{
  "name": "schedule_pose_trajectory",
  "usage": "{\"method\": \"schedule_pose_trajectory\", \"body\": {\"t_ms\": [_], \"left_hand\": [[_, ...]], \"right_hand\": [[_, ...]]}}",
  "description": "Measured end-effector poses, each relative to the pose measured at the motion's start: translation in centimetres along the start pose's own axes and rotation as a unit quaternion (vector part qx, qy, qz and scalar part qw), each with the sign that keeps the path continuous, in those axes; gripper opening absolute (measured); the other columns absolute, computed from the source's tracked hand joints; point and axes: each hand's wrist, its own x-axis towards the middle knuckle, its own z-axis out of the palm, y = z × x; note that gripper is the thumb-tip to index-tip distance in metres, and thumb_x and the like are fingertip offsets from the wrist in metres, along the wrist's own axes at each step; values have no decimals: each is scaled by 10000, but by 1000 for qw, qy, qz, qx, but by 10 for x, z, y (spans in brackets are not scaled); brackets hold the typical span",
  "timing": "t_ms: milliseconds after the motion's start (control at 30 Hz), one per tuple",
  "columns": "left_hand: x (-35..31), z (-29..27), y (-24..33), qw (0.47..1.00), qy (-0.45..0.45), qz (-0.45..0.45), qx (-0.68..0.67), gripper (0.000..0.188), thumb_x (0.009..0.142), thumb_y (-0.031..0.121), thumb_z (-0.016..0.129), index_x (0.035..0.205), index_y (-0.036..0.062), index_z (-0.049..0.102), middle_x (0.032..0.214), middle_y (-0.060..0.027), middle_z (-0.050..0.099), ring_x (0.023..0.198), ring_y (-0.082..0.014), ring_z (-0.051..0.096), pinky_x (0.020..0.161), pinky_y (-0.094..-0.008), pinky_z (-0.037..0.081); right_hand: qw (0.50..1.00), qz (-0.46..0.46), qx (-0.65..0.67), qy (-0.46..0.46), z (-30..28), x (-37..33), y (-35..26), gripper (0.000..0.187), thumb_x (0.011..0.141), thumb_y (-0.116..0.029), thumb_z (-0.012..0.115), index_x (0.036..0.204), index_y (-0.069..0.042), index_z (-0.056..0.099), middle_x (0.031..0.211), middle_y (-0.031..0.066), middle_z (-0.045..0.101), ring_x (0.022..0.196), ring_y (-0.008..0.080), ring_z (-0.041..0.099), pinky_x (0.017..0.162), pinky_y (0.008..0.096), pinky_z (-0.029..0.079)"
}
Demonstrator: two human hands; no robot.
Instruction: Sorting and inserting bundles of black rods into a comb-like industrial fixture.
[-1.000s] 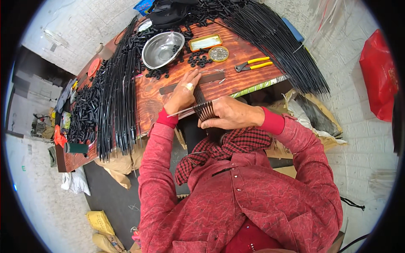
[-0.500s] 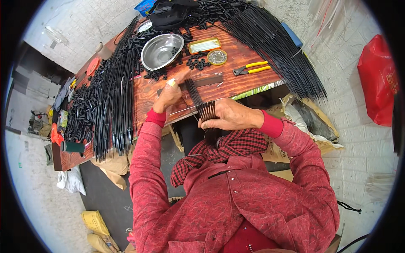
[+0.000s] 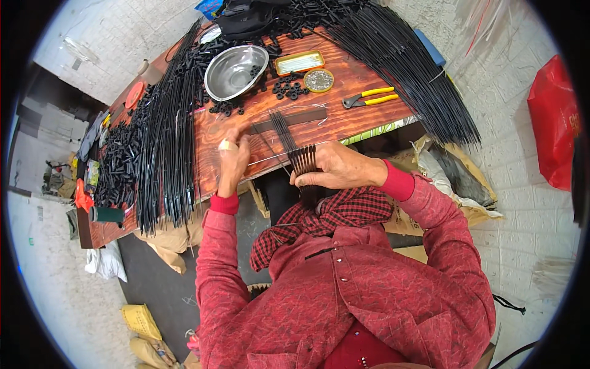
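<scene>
My right hand (image 3: pixel 337 167) is closed around a bundle of thin black ribs (image 3: pixel 301 161) that look like umbrella ribs. They fan out side by side above my thumb, and their far ends reach over the table edge; the lower ends hang toward my lap. A thin pale wire (image 3: pixel 270 159) runs across the ribs toward my left hand (image 3: pixel 233 161). That hand is raised over the table's near edge, with pale tape round a finger. Its fingertips are smeared by motion, so I cannot make out whether they hold anything. A dark flat bar (image 3: pixel 298 117) lies just beyond the ribs.
On the wooden table (image 3: pixel 344 132) are yellow-handled pliers (image 3: pixel 370 98), a steel bowl (image 3: pixel 228 77), a yellow tray of white sticks (image 3: pixel 299 63), a round tin of small metal pieces (image 3: pixel 318 80) and black rings (image 3: pixel 290 89). Long black rods (image 3: pixel 169 147) are heaped left, more (image 3: pixel 409 67) right.
My left hand has drawn back toward me and to the left, away from the dark bar. My right hand keeps its grip on the ribs and has hardly moved.
</scene>
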Motion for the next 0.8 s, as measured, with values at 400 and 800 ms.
{"method": "schedule_pose_trajectory", "body": {"t_ms": [400, 800], "left_hand": [[-18, 37, 41, 990, -62, -95, -90, 344, 958, 2, 582, 1297, 6, 641, 1154, -104, 699, 1022, -157, 682, 900, -300, 548], [-42, 23, 69, 983, -130, 129, 31, 619, 742, -36, 626, 1353, 55, 576, 1485, -228, 469, 1355, -451, 466, 1129, -523, 395]], "right_hand": [[1000, -2, -7, 22, 2, 4, 4, 187, 968, -178, 701, 1048, -14, 741, 949, 93, 765, 868, 221, 738, 782, 341, 577], [1000, 8, -22, 17, 2, 4, 17, 189, 953, -186, 713, 1046, -23, 732, 961, 109, 749, 859, 249, 724, 783, 366, 564]]}}
